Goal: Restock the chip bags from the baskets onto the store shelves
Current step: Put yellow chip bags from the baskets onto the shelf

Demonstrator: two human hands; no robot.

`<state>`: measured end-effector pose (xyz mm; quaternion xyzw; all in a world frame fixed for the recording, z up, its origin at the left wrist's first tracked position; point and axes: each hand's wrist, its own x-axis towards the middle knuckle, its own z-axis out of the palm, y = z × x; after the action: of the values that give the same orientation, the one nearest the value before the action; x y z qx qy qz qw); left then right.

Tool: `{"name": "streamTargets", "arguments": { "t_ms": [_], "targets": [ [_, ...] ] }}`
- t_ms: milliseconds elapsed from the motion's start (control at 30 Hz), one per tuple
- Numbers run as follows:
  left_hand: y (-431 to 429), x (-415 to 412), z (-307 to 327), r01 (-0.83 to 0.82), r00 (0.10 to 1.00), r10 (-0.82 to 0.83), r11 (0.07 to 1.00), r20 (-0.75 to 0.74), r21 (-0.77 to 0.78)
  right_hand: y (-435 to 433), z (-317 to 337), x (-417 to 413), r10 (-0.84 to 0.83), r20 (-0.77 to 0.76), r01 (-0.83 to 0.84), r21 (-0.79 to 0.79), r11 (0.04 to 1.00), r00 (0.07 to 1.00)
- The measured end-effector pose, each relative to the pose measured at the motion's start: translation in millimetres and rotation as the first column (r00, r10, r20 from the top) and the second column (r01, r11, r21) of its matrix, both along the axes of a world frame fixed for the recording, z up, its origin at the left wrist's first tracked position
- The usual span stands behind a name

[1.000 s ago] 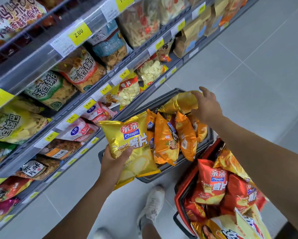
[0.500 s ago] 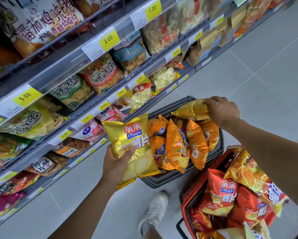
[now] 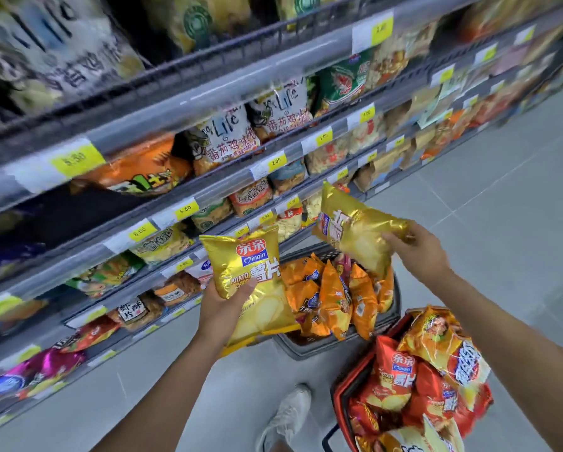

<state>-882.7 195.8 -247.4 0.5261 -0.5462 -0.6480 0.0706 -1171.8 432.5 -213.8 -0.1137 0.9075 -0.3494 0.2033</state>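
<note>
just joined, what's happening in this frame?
A person is restocking chips. The left hand grips one gold chip bag upright; the right hand holds a second gold bag above the grey basket, which holds orange bags. A red basket of red bags sits beside it. Neither gold bag is on the shelves yet.

grey tiled floor (image 3: pixel 518 256); white sneaker (image 3: pixel 288 415) standing on it; yellow price labels (image 3: pixel 186 208) in slanting rows, upper left
</note>
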Motion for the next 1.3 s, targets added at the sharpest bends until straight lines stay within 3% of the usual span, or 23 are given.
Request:
{"name": "streamTargets", "arguments": {
  "t_ms": [100,200,467,700,867,1033,1300],
  "targets": [
    [-10,17,45,-0.016,0.997,0.016,1.000,-0.071,-0.008,-10,41,44,-0.086,0.186,0.142,-0.315,0.938,0.979],
    [-19,40,89,-0.035,0.987,0.034,0.999,-0.155,-0.004,-19,80,96,-0.064,0.285,0.206,-0.502,0.840,0.956],
    [-29,144,196,-0.103,0.933,0.085,0.994,-0.351,-0.033,-26,170,222,0.107,0.321,0.167,-0.715,0.679,0.941],
    [-24,284,287,-0.197,0.856,0.136,0.978,-0.498,-0.071,-49,250,338,0.314,0.325,0.108,-0.828,0.550,0.892],
    [-28,380,338,-0.213,0.823,0.145,0.975,-0.549,-0.062,-80,307,409,0.528,0.161,-0.164,-0.841,0.515,0.834],
    [-34,475,373,-0.318,0.791,0.218,0.945,-0.572,-0.081,-122,355,477,0.676,-0.079,-0.526,-0.697,0.488,0.733],
    [-41,600,395,-0.519,0.741,0.385,0.848,-0.550,-0.107,-197,393,574,0.873,-0.214,-0.843,-0.435,0.318,0.439]
  ]
}}
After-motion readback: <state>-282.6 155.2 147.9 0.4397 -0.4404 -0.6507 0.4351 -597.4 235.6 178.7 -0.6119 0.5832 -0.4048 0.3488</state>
